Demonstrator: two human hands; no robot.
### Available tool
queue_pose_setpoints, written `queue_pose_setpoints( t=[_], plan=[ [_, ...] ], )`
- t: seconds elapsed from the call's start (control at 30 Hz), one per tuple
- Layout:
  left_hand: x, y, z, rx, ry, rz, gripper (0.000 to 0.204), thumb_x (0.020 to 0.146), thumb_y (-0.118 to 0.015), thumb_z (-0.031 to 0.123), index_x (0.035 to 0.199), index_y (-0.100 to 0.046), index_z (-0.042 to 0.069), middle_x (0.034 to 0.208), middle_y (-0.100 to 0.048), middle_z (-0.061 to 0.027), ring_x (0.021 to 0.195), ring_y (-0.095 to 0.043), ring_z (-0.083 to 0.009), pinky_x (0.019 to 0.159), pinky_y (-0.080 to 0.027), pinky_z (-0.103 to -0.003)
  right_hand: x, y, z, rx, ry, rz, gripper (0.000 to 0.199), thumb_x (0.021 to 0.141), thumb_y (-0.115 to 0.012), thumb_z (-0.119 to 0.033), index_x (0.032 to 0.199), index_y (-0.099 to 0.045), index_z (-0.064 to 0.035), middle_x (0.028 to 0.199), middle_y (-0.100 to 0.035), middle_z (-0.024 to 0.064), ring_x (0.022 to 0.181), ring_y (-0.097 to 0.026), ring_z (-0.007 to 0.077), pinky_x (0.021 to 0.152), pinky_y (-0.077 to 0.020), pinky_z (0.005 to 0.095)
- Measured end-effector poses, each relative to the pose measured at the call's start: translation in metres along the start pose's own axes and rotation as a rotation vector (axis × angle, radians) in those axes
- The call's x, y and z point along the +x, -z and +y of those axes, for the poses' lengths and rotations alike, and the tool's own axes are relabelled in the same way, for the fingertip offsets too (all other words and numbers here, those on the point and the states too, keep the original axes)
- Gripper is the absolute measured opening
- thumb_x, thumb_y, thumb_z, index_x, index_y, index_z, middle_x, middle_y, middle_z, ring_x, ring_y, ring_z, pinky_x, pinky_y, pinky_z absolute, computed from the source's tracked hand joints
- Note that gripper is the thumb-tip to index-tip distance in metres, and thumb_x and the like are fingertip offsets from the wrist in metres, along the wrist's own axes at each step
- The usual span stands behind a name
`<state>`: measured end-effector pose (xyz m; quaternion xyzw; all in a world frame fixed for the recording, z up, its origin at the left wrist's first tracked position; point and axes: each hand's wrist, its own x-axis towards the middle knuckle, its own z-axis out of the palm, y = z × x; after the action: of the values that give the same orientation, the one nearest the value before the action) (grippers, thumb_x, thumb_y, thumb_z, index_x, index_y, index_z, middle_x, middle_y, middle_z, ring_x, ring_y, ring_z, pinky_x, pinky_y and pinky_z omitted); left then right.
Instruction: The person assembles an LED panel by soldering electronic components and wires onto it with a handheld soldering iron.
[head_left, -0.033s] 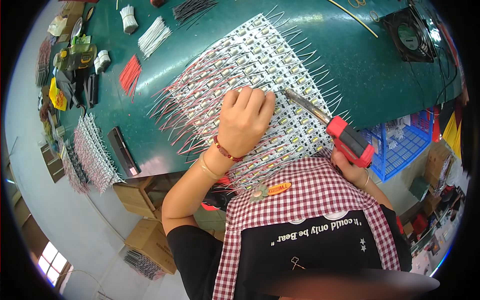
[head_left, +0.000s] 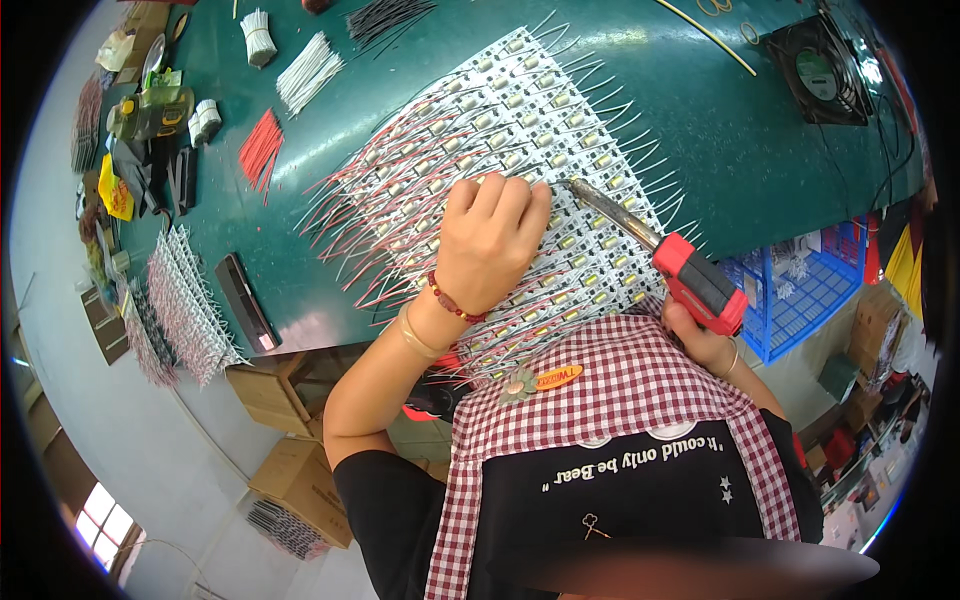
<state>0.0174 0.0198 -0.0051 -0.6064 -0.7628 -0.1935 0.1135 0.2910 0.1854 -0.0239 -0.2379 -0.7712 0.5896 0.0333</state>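
Observation:
A panel of white circuit boards lies on the green table, each board bearing small yellowish components. Red and white wires stick out along its left side, and pale wires along its right. My left hand rests on the panel's middle with its fingers curled and pressed together; whatever they pinch is hidden. My right hand is wrapped round the red and black handle of a soldering iron. The iron's metal tip touches or hovers just over the boards, right of my left fingertips.
Bundles of red wires, white wires and black wires lie at the far left. A black fan stands far right, above a blue plastic basket. More wired boards hang by the left edge near a black bar-shaped object.

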Motion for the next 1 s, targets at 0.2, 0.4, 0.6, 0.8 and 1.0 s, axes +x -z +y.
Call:
queue_pose_setpoints(
  t=[0.2, 0.4, 0.6, 0.8, 1.0],
  plan=[
    [-0.001, 0.0, 0.0, 0.008, -0.014, -0.018, 0.021, 0.075, -0.062, 0.008, 0.096, -0.065, 0.003, 0.081, -0.05, -0.0047, 0.077, -0.051, -0.0192, 0.066, -0.038, -0.033, 0.002, 0.004, -0.006, 0.026, 0.093, -0.076, 0.022, 0.098, -0.054, -0.022, 0.092, -0.054, -0.0013, 0.072, -0.053, 0.0051, 0.067, -0.053, 0.0136, 0.065, -0.0454, 0.029],
    [-0.002, -0.001, 0.0, 0.014, -0.014, -0.021, 0.022, 0.075, -0.06, 0.009, 0.096, -0.065, 0.003, 0.082, -0.051, -0.0047, 0.077, -0.051, -0.019, 0.067, -0.039, -0.033, -0.005, 0.005, -0.009, 0.141, -0.06, -0.063, 0.028, 0.098, -0.054, -0.028, 0.094, -0.052, -0.0009, 0.072, -0.05, 0.0052, 0.067, -0.051, 0.0144, 0.065, -0.0449, 0.0303],
    [-0.002, 0.003, 0.001, 0.024, 0.032, -0.012, 0.024, 0.077, -0.064, 0.007, 0.1, -0.068, 0.007, 0.077, -0.048, -0.002, 0.074, -0.052, -0.0171, 0.068, -0.038, -0.033, -0.008, 0.007, 0.0, 0.216, -0.075, -0.046, 0.024, 0.089, -0.063, -0.007, 0.11, -0.064, 0.0039, 0.09, -0.067, 0.0093, 0.08, -0.064, 0.0186, 0.073, -0.0507, 0.0324],
    [-0.007, 0.041, -0.016, 0.113, 0.231, -0.056, 0.021, 0.075, -0.065, 0.004, 0.096, -0.067, 0.008, 0.079, -0.051, -0.0043, 0.076, -0.053, -0.0216, 0.07, -0.039, -0.037, 0.004, 0.005, -0.012, 0.337, -0.001, 0.011, 0.048, 0.099, -0.058, -0.028, 0.133, -0.044, 0.0032, 0.07, -0.051, 0.0048, 0.06, -0.05, 0.0127, 0.059, -0.0454, 0.0296],
    [0.011, 0.024, -0.015, -0.006, 0.356, 0.038, 0.009, 0.081, -0.071, 0.006, 0.088, -0.065, 0.008, 0.079, -0.057, -0.0046, 0.079, -0.056, -0.025, 0.072, -0.04, -0.037, 0.022, 0.004, -0.021, 0.4, 0.054, 0.106, 0.048, 0.099, -0.058, -0.029, 0.133, -0.045, 0.0027, 0.068, -0.052, 0.0047, 0.057, -0.049, 0.0113, 0.057, -0.0454, 0.029]
  ],
)
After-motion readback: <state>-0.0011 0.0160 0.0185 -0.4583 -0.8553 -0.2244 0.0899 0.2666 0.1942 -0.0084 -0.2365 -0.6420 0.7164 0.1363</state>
